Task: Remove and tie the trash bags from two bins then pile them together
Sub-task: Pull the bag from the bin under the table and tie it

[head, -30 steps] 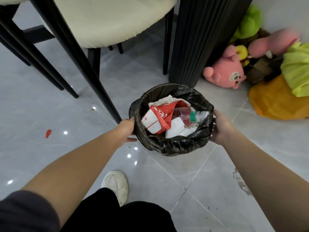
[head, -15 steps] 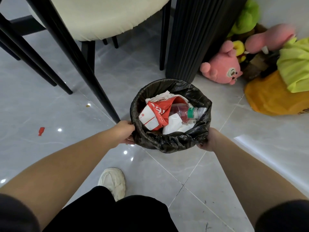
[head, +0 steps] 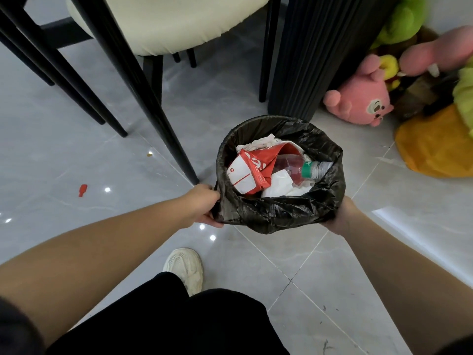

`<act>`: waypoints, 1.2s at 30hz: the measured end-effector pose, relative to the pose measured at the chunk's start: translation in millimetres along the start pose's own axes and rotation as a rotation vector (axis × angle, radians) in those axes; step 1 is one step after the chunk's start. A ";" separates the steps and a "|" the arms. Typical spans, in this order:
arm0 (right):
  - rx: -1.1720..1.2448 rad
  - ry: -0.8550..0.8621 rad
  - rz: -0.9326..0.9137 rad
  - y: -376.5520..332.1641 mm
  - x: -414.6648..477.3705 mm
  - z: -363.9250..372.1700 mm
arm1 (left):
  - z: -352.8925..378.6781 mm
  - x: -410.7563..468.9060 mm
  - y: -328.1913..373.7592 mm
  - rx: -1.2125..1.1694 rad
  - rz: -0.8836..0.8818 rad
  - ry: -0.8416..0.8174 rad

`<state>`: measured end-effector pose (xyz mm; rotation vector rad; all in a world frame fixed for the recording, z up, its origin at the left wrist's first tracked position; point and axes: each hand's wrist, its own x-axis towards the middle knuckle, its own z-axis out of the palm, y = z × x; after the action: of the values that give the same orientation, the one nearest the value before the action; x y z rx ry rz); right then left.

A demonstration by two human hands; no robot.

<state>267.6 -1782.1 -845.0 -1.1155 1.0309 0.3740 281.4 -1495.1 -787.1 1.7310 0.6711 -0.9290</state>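
Observation:
A black trash bag (head: 276, 213) lines a small round bin on the grey tiled floor; the bin itself is hidden under the bag's folded-over edge. Inside lie a red and white carton (head: 249, 170), a clear plastic bottle with a green band (head: 304, 167) and crumpled white paper. My left hand (head: 202, 204) grips the bag's folded edge at the near left. At the near right, my right hand (head: 341, 213) holds the bag's edge, its fingers hidden under the plastic.
Black chair legs (head: 158, 116) and a cream chair seat (head: 184, 19) stand close behind on the left. A black fluted pillar (head: 320, 52) rises right behind the bin. Plush toys (head: 363, 98) and an orange bag (head: 435, 147) lie at the right. My white shoe (head: 185, 267) is below.
Both hands have slid from the bin's sides toward its near edge and taken hold of the bag's folded rim. The near rim now looks bunched and loosened.

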 end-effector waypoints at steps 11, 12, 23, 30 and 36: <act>-0.166 -0.072 0.054 -49.1 -32.6 -5.7 | 0.2 -34.9 27.8 -0.246 0.058 0.073; -0.148 -0.049 0.042 -56.7 -34.6 -5.3 | 1.5 -36.2 32.6 -0.295 0.075 0.089; 0.088 -0.199 -0.357 -115.7 -38.7 17.0 | -15.3 -21.3 62.1 -0.309 0.385 0.371; -0.338 -0.070 -0.115 -127.1 -35.9 40.4 | -26.0 -6.6 82.2 -0.084 -0.021 0.194; -0.005 -0.018 -0.654 -139.7 -28.7 50.0 | -30.2 8.5 88.7 -0.111 0.666 0.580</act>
<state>375.9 -1793.3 -740.3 -1.3780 0.5985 -0.1385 364.5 -1495.7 -742.9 1.9438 0.4351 0.0765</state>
